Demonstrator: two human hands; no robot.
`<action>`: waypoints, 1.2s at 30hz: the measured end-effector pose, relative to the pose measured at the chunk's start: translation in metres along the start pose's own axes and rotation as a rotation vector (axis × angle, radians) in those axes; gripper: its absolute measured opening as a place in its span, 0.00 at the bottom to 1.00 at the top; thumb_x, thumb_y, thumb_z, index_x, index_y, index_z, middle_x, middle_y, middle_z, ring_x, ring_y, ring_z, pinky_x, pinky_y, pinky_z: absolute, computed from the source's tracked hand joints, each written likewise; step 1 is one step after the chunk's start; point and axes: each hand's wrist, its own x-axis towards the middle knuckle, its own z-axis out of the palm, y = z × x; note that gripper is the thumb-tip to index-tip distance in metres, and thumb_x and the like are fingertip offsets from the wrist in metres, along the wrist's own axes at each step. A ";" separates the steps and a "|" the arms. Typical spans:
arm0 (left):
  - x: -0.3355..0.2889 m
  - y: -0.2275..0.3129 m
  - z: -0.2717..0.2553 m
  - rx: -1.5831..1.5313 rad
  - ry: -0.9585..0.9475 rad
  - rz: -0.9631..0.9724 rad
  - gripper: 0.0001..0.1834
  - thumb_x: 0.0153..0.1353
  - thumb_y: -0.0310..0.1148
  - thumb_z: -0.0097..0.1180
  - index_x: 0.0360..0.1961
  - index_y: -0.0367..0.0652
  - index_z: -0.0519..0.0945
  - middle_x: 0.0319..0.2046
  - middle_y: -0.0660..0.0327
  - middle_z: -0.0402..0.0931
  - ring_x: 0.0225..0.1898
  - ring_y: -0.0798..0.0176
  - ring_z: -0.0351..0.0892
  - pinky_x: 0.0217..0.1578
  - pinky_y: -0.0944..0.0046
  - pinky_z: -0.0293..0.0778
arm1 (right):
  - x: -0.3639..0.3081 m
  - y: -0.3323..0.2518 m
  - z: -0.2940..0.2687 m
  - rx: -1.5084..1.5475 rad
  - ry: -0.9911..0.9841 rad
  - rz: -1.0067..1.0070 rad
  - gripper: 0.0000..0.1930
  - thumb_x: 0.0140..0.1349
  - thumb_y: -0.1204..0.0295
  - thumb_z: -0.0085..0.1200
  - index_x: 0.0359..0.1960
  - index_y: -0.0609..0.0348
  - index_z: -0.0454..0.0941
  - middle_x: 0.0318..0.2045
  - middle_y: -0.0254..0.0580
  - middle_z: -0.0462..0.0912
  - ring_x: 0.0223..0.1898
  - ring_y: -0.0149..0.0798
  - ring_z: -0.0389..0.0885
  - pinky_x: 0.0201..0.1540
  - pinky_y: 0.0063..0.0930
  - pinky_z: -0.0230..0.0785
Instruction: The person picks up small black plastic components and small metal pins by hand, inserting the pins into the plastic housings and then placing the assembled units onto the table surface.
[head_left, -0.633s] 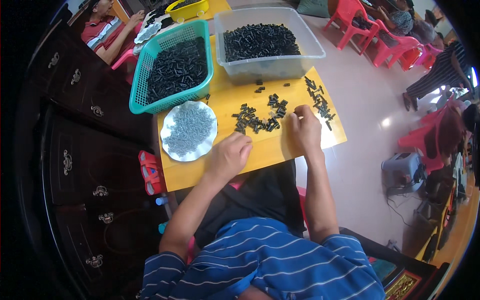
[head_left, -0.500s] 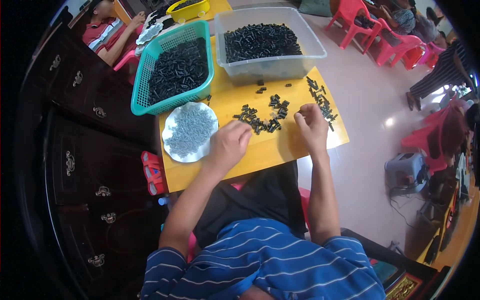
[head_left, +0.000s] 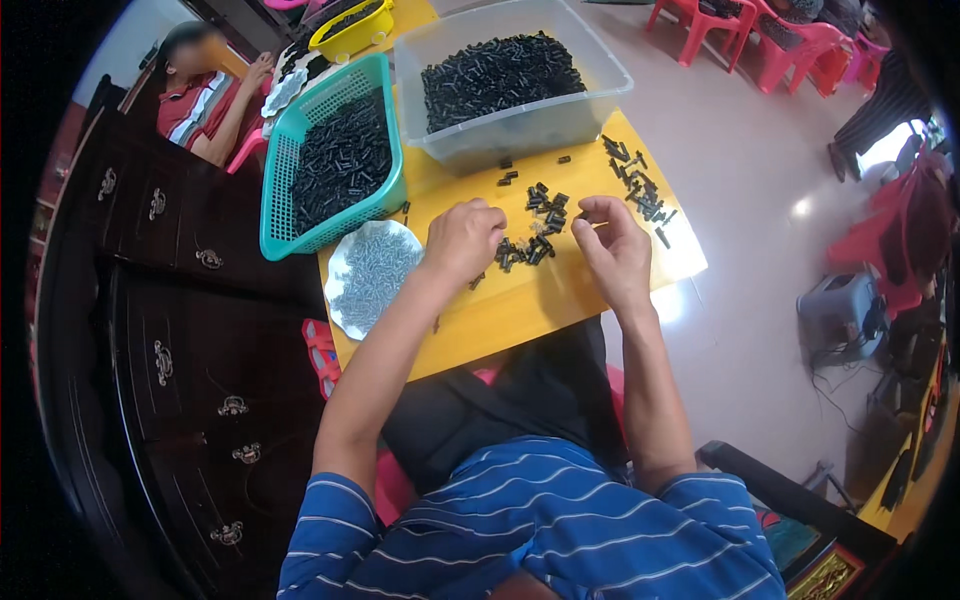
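Small black cylindrical pieces (head_left: 525, 252) lie loosely on the yellow tabletop (head_left: 490, 335) between the left hand (head_left: 467, 240) and the right hand (head_left: 610, 245); both hands' fingers curl, but I cannot tell whether either grips one. Left stands a scalloped white plate (head_left: 352, 331) of clear bits (head_left: 375, 270); farther, a green basket (head_left: 345, 225) and translucent bin (head_left: 520, 125). A dark cabinet (head_left: 215, 370) flanks the left, pink chairs (head_left: 712, 25) far right.
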 end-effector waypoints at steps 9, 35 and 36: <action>0.011 -0.006 0.001 0.042 -0.121 -0.075 0.04 0.57 0.31 0.63 0.33 0.47 0.88 0.34 0.57 0.82 0.42 0.48 0.83 0.44 0.48 0.79 | 0.000 -0.002 -0.001 -0.007 -0.013 0.007 0.13 0.62 0.73 0.63 0.48 0.61 0.81 0.37 0.41 0.88 0.27 0.28 0.82 0.34 0.24 0.75; -0.003 0.032 -0.026 -0.653 0.105 -0.275 0.04 0.61 0.25 0.64 0.33 0.38 0.81 0.25 0.69 0.79 0.27 0.79 0.74 0.31 0.75 0.72 | -0.008 -0.008 0.010 0.495 -0.194 0.167 0.08 0.70 0.70 0.60 0.46 0.59 0.79 0.36 0.30 0.83 0.34 0.24 0.79 0.40 0.21 0.73; -0.009 0.037 -0.024 -0.656 0.107 -0.276 0.04 0.61 0.25 0.64 0.33 0.38 0.81 0.25 0.69 0.79 0.27 0.79 0.74 0.31 0.75 0.72 | -0.010 -0.009 0.011 0.596 -0.239 0.228 0.08 0.71 0.69 0.59 0.46 0.58 0.79 0.36 0.29 0.82 0.35 0.24 0.78 0.40 0.21 0.73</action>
